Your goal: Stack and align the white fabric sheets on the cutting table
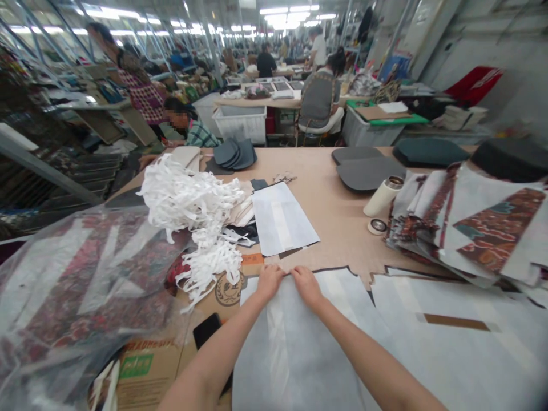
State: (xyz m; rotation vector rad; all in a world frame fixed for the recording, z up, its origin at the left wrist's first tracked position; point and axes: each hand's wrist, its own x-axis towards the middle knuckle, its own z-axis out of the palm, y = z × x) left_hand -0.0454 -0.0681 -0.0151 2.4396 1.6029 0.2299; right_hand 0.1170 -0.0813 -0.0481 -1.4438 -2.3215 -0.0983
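Two hands are counted: left hand and right hand, both pinched on the far edge of one white, translucent fabric sheet. Two tape rolls are seen.

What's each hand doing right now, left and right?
Left hand: fingers curled down on the far edge of the white translucent fabric sheet; grip cannot be told.
Right hand: pressed on the same edge; grip cannot be told.

cardboard box, partial "HEAVY" print
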